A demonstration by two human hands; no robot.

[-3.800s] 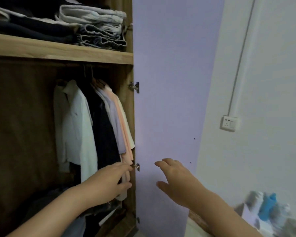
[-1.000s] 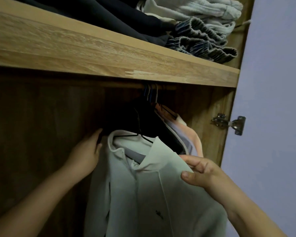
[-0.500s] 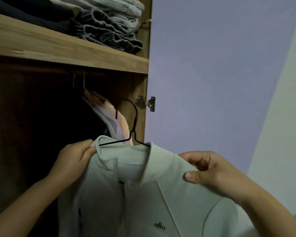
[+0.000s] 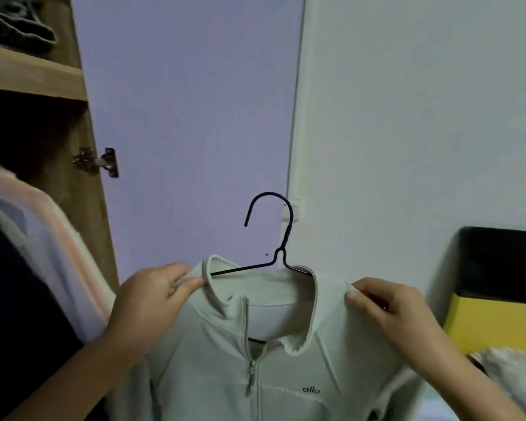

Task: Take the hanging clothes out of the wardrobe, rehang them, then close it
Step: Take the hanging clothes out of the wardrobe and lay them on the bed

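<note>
my left hand [image 4: 148, 302]: fingers curled, thumb and fingers pinching the jacket's left shoulder beside the collar; forearm rises from lower left.
jacket [image 4: 286, 369]: pale green, zipped partway, on a black hanger [image 4: 281, 238], held up outside the wardrobe [image 4: 82, 189] before its lilac door [image 4: 189, 117].
writing: "allo" on the chest.
my right hand [image 4: 392, 311]: curled, pinching the right shoulder; forearm from lower right.

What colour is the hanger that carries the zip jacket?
The hanger is black, thin wire; its hook shows clearly in the head view above the pale green-grey jacket.
</note>
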